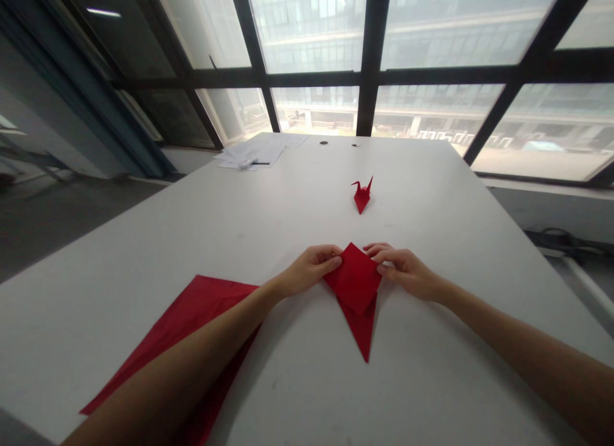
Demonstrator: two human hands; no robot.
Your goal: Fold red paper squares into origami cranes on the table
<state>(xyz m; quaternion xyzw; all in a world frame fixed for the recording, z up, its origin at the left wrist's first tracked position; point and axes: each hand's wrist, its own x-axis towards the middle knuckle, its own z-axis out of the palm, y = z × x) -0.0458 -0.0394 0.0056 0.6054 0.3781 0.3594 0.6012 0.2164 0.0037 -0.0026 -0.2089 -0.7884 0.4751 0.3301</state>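
Between my hands is a red folded paper (354,276), diamond-shaped at the top with a narrow point reaching down toward me. My left hand (314,267) pinches its upper left edge between thumb and fingers. On the opposite side, my right hand (403,268) has its thumb at the right corner and the fingers behind the edge. Farther back on the white table stands a finished red paper crane (362,196). Under my left forearm lies a larger red sheet of paper (192,318), partly hidden by the arm.
White papers (259,153) with a small item on them lie at the far left of the white table (288,203). Two small dark round spots are near its far edge. Beyond stand tall windows with dark frames (367,62), and a blue curtain (86,81) hangs at left.
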